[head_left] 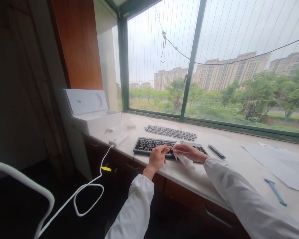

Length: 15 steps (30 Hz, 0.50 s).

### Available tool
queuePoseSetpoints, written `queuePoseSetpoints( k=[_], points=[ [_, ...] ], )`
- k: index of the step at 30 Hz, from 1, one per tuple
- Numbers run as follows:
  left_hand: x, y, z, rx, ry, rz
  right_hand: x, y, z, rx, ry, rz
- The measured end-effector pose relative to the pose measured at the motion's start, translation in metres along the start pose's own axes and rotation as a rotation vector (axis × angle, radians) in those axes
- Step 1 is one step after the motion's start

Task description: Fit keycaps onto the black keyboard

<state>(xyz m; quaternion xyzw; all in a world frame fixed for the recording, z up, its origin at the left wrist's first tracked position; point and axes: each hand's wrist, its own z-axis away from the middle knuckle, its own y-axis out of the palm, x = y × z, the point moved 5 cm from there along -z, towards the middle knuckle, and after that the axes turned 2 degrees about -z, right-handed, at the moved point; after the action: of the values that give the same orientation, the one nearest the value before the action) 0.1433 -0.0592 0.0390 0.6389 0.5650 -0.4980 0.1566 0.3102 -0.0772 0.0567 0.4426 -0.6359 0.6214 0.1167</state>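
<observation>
Windowsill counter (209, 172): both hands pinch a white wipe (185, 161) over the keyboard (149, 145), fingertips hidden.

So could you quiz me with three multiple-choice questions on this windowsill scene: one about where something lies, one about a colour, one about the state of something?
1. Where does the sheet of loose keycaps lie?
A. Behind the keyboard, toward the window
B. On the floor
C. Inside the white box

2. What colour is the small tool near the papers?
A. Red
B. Blue
C. Black

3. How is the white box at the left end of the ledge?
A. Taped shut
C. Lying upside down
B. Open, lid standing up

Answers:
1. A: the keycaps rest between the keyboard and the window frame.
2. B: it shows bright blue against the pale ledge.
3. B: the lid leans upright behind the tray.

The right hand holds a white wipe over the keys; the left hand rests on them.
</observation>
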Motion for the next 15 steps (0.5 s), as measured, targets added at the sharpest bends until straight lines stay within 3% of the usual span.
queuePoseSetpoints(
  k=[5, 11, 15],
  points=[
    [0.004, -0.002, 0.0, -0.068, -0.036, -0.044, 0.001, 0.004, 0.0, -0.036, -0.008, -0.023],
    [0.009, -0.011, -0.001, -0.205, -0.079, -0.061, -0.008, 0.0, 0.0, -0.282, 0.027, -0.132],
    [0.009, -0.014, -0.001, -0.26, -0.058, -0.098, -0.003, 0.012, -0.004, -0.338, 0.02, -0.227]
  ],
)
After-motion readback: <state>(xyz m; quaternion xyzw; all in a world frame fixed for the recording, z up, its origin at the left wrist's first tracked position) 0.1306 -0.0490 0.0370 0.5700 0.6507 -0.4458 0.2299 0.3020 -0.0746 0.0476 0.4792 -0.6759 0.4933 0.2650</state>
